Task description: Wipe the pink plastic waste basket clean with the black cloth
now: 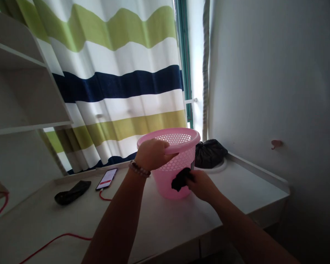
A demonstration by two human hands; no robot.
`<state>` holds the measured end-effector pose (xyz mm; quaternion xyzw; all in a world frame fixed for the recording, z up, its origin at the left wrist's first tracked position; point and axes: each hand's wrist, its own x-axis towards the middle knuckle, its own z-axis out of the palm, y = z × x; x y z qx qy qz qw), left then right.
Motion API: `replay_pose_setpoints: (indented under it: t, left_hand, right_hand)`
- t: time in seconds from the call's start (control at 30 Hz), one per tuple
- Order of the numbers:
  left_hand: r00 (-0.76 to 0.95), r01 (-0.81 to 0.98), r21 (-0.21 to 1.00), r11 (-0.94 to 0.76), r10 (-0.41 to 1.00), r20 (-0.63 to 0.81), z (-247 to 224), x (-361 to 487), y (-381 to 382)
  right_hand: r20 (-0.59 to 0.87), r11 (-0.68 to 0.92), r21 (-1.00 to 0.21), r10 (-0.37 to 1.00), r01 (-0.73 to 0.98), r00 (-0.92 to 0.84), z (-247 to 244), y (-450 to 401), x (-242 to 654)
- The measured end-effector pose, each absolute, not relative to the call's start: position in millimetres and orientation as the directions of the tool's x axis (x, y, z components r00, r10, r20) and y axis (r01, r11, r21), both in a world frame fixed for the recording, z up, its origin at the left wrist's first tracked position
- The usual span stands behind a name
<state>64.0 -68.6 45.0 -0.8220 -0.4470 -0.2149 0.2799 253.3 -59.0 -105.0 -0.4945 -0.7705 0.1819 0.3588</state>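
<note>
A pink plastic basket [172, 183] with a perforated upper wall stands upright on the white desk [154, 227]. My left hand [154, 154], with a beaded bracelet at the wrist, grips the near left part of its rim, thumb on top. My right hand [200, 183] pinches a crumpled black cloth [180, 179] against or just in front of the basket's lower right wall. Whether the cloth touches the wall is unclear. The basket's bottom inside is hidden.
Behind the basket to the right, a full black bag [210, 153] sits in a white round holder. A phone [106, 179] with a red cable and a dark folded item [73, 192] lie on the left. A striped curtain [121, 84] hangs behind; a wall stands right.
</note>
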Motion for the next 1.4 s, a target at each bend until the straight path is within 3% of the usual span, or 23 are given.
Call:
replay_pose_setpoints:
  t: [0.13,0.23,0.33,0.43,0.63,0.77,0.97,1.1,1.17,1.27,1.4]
  left_hand:
    - [0.526,0.842,-0.269,-0.468,0.597,0.606,44.8,55.2,-59.4]
    - [0.532,0.833,-0.266,-0.485,0.573,0.623,45.2,47.3,-51.7]
    - [0.525,0.83,-0.238,-0.504,0.561,0.64,43.9,39.9,-47.1]
    - [0.491,0.84,-0.2,-0.504,0.55,0.676,39.6,34.2,-48.5]
    - [0.485,0.826,-0.184,-0.533,0.503,0.716,32.5,24.5,-55.6]
    - [0.497,0.811,-0.181,-0.556,0.494,0.713,30.2,17.0,-52.1]
    - [0.499,0.8,-0.172,-0.575,0.477,0.724,25.2,11.5,-51.7]
    - [0.504,0.776,-0.151,-0.613,0.458,0.732,23.1,10.9,-53.7]
    - [0.507,0.761,-0.141,-0.634,0.444,0.739,22.9,11.6,-52.7]
    - [0.497,0.751,-0.127,-0.649,0.427,0.755,22.7,14.7,-48.5]
    - [0.471,0.765,-0.124,-0.632,0.417,0.778,21.2,20.7,-43.0]
  right_hand:
    - [0.458,0.507,-0.671,0.857,0.542,-0.234,-90.9,-54.7,253.0]
    - [0.345,0.444,-0.687,0.896,0.575,-0.278,-110.2,-54.0,240.5]
    - [0.195,0.35,-0.637,0.935,0.687,-0.295,-135.0,-52.1,227.1]
    - [0.144,0.318,-0.576,0.946,0.753,-0.289,-139.4,-52.3,220.4]
    - [0.353,0.436,-0.494,0.891,0.752,-0.285,-86.5,-67.7,220.8]
    - [0.462,0.37,-0.433,0.874,0.822,-0.151,-73.5,-70.4,222.0]
    - [0.153,0.281,-0.49,0.96,0.825,-0.236,-134.2,-55.2,217.8]
    - [0.059,0.244,-0.516,0.966,0.821,-0.25,-153.2,-51.9,210.4]
    - [0.107,0.283,-0.461,0.959,0.841,-0.263,-143.1,-52.1,209.3]
    - [0.293,0.367,-0.35,0.917,0.862,-0.271,-111.7,-49.9,215.1]
    - [0.461,0.357,-0.356,0.871,0.864,-0.17,-78.2,-45.0,225.9]
